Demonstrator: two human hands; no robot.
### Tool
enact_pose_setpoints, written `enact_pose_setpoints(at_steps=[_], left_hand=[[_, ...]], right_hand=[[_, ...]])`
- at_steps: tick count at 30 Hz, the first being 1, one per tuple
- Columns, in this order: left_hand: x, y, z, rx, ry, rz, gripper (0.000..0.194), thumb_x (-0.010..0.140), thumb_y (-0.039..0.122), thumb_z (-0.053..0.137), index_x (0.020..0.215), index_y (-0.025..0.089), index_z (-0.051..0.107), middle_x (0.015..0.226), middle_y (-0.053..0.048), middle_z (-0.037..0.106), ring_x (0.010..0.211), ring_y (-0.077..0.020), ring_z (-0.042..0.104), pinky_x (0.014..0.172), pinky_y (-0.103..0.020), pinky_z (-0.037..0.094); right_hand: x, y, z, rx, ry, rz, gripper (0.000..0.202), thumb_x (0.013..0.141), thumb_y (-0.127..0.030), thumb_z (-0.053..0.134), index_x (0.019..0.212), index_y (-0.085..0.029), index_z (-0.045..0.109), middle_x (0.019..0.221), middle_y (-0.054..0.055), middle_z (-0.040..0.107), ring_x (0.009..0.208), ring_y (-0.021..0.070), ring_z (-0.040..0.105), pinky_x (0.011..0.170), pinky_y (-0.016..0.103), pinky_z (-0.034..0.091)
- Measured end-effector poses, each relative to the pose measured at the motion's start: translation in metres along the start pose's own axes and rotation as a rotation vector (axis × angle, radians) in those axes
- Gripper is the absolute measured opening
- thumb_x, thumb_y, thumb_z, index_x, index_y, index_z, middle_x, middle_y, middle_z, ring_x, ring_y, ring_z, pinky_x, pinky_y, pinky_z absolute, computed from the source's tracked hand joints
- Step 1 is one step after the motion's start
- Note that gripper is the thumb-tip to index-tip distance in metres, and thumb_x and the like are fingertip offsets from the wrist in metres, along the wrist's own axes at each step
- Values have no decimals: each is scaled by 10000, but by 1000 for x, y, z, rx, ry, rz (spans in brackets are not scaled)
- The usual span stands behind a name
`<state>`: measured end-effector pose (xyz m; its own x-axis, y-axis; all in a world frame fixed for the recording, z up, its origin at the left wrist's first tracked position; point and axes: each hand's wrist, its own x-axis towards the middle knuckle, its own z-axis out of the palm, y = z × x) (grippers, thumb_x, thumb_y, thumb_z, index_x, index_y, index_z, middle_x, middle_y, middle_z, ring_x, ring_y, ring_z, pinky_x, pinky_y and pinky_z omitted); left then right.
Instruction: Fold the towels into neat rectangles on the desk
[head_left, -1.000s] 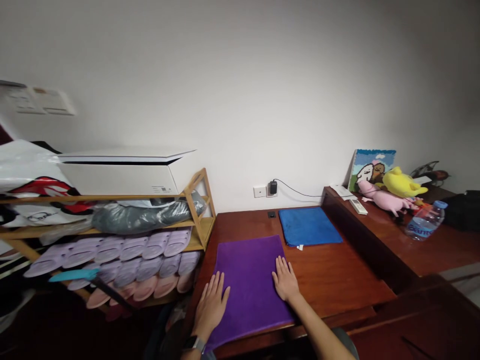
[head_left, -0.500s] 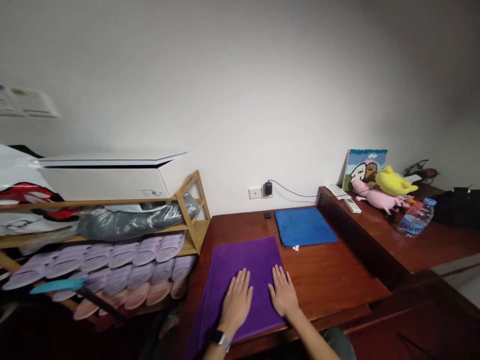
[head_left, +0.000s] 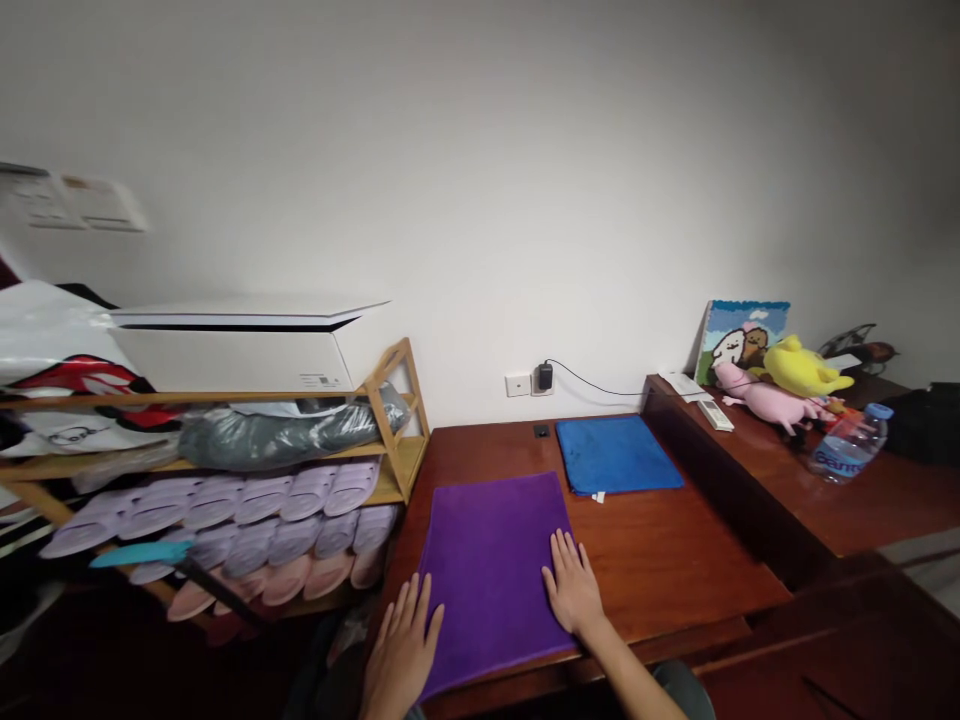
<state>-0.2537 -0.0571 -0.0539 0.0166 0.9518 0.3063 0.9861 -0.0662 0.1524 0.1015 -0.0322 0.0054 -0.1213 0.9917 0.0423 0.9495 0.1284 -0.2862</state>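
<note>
A purple cloth (head_left: 495,570) lies flat and smooth on the brown wooden table (head_left: 637,560), its near edge along the table's front. My left hand (head_left: 401,640) is at the cloth's near left edge, fingers stretched out and slightly spread, palm down. On the right edge of the cloth rests my right hand (head_left: 574,590), flat with its fingers extended. Neither hand grips anything. Farther back on the table is a folded blue cloth (head_left: 619,455) with a small white tag at its front edge.
To the left stands a wooden rack (head_left: 405,450) with a white box (head_left: 240,355) and rows of slippers (head_left: 255,500). A raised desk on the right carries a plastic bottle (head_left: 855,445), a pink plush toy (head_left: 765,398), a yellow plush toy (head_left: 806,368) and a remote (head_left: 716,415). A charger (head_left: 545,376) is plugged into the wall.
My left hand has moved from the middle of the purple cloth to its left edge, where the cloth now lies straighter. My right hand stays on the right edge. The view has shifted slightly.
</note>
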Motion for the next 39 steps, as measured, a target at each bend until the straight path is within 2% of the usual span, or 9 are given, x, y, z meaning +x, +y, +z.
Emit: enact_pose_setpoints(at_steps=[3,8,13,20,23,27,30,33,39], left_hand=[[-7,-10,1,5,3,-17,744,1069,523,265,1652,110,472,1720,-167,484,1593,-337,466,1304,-569,399],[3,0,3,12,48,4,740,1069,548,275,1646,137,491,1681,-160,544,1580,-321,488,1302,-548,401],[21,7,-7,19,35,11,765,1075,561,206,1620,130,527,1675,-162,552,1571,-315,502,1305,-549,394],[-3,-6,-3,48,83,6,762,1059,527,217,1583,102,571,1653,-172,569,1547,-339,531,1302,-588,393],[6,13,-9,23,115,53,720,1072,494,240,1571,109,589,1657,-168,567,1559,-337,515,1314,-581,381],[53,66,-21,-45,68,182,635,1094,447,295,1597,172,567,1695,-126,531,1595,-302,468,1325,-541,370],[81,85,-17,-59,6,186,633,1085,473,327,1588,184,581,1680,-148,546,1568,-319,505,1286,-551,414],[83,68,-7,-41,-2,124,665,1067,521,354,1602,185,561,1677,-163,547,1561,-329,512,1277,-568,415],[49,4,-5,15,49,-11,753,1062,514,258,1627,80,500,1674,-200,537,1564,-356,502,1297,-595,385]], right_hand=[[-11,-1,2,-12,29,12,700,1145,-538,231,1734,-166,292,1797,65,231,1686,253,230,1384,460,185],[-37,2,12,-7,61,-12,688,1137,-574,255,1737,-240,306,1787,20,271,1667,256,291,1371,438,249],[-30,4,-1,20,14,-8,703,1144,-561,224,1736,-188,293,1792,52,249,1682,253,244,1382,463,202],[-38,8,5,8,39,-5,717,1142,-599,223,1736,-203,290,1798,33,237,1680,252,253,1382,457,213],[-43,10,5,-3,49,-13,699,1141,-594,253,1738,-233,274,1797,20,234,1679,250,257,1379,455,230],[-41,11,1,-5,22,-18,706,1141,-601,238,1741,-230,252,1802,13,206,1686,250,231,1381,459,222],[-39,11,3,-12,34,-23,691,1142,-595,247,1742,-250,243,1802,4,201,1684,251,235,1379,460,227],[-39,13,5,-23,46,-33,675,1144,-585,266,1742,-273,228,1801,-4,206,1681,250,248,1377,453,234],[-48,19,0,-3,49,-53,690,1149,-587,251,1738,-228,271,1795,17,237,1677,246,257,1383,437,222]])
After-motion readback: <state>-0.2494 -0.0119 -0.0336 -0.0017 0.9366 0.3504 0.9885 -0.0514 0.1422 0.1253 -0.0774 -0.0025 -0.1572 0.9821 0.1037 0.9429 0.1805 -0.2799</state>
